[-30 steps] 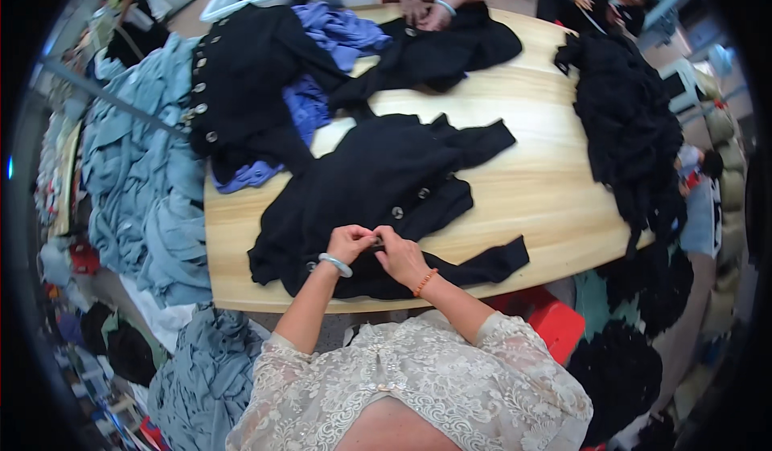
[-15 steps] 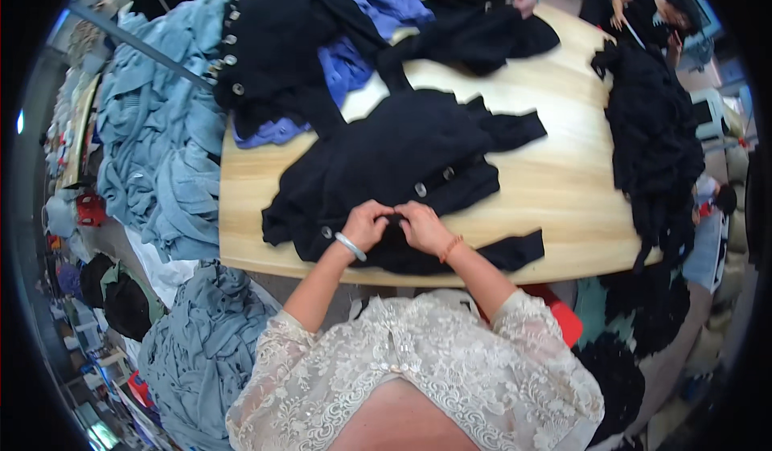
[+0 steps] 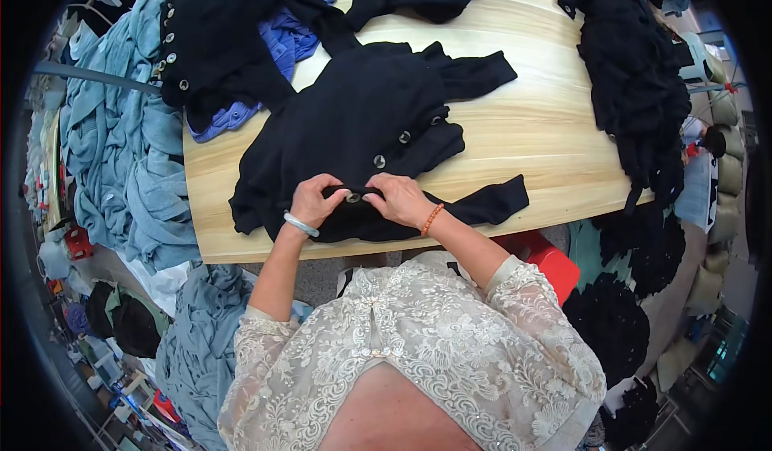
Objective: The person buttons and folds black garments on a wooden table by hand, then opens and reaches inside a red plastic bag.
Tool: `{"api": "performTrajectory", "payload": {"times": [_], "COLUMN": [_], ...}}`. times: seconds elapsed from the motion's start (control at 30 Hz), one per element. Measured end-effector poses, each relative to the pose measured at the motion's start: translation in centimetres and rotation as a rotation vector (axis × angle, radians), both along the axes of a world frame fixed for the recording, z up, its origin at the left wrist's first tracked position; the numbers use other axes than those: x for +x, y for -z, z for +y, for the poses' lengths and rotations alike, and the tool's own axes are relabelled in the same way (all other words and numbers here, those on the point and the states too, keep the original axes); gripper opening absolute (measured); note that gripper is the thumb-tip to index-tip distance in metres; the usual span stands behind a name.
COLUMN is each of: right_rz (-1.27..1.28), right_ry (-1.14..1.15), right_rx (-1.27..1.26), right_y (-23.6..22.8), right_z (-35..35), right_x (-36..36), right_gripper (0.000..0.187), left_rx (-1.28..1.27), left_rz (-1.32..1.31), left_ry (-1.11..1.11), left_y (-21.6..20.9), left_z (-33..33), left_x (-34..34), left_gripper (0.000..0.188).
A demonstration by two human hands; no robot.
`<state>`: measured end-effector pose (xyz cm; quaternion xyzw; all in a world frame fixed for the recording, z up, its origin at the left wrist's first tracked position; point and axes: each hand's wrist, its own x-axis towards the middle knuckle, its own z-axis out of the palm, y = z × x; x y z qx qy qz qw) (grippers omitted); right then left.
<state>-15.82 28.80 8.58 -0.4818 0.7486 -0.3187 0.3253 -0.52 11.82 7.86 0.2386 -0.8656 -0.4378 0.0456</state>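
Note:
A black knit cardigan (image 3: 346, 97) lies spread on the wooden table in front of me, its sleeves reaching to the right. Near its close edge, my left hand (image 3: 315, 200) pinches the buttoned border between thumb and fingers. My right hand (image 3: 400, 199) pinches the same border a short way to the right. Between the two thumbs shows a round button (image 3: 353, 198). Further along the border sit more buttons, one of them a shiny dark button (image 3: 379, 161). The border is lifted slightly and stretched between my hands.
Another black buttoned cardigan (image 3: 217, 41) lies at the far left over purple garments (image 3: 289, 41). Light blue knitwear (image 3: 121, 145) is heaped left of the wooden table (image 3: 555, 137). A black garment pile (image 3: 635, 89) hangs over its right edge. A red stool (image 3: 551, 266) stands below.
My view has shifted, so the table appears further left and higher. My hands have spread slightly apart along the border, and a button now shows between them. The co-worker's hands have left the view.

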Motion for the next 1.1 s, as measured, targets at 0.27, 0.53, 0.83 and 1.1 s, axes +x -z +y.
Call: {"api": "performTrajectory", "payload": {"times": [0.27, 0.53, 0.83, 1.1], "right_rz": [0.324, 0.307, 0.167, 0.095], "right_ry": [0.062, 0.017, 0.154, 0.185], "right_rx": [0.007, -0.016, -0.075, -0.067], "right_y": [2.0, 3.6, 1.6, 0.5], "right_z": [2.1, 0.7, 2.0, 2.9], "right_x": [0.1, 0.7, -1.1, -1.7], "right_gripper": [0.008, 0.01, 0.021, 0.036], "left_rx": [-0.539, -0.388, -0.063, 0.488], "left_rz": [0.098, -0.037, -0.159, -0.064], "left_ry": [0.072, 0.058, -0.009, -0.184], "left_y": [-0.4, 4.4, 2.5, 2.8], "left_z": [2.4, 3.3, 4.4, 5.1], "left_x": [-3.2, -8.4, -9.7, -8.5], "left_gripper": [0.025, 0.028, 0.027, 0.018]}}
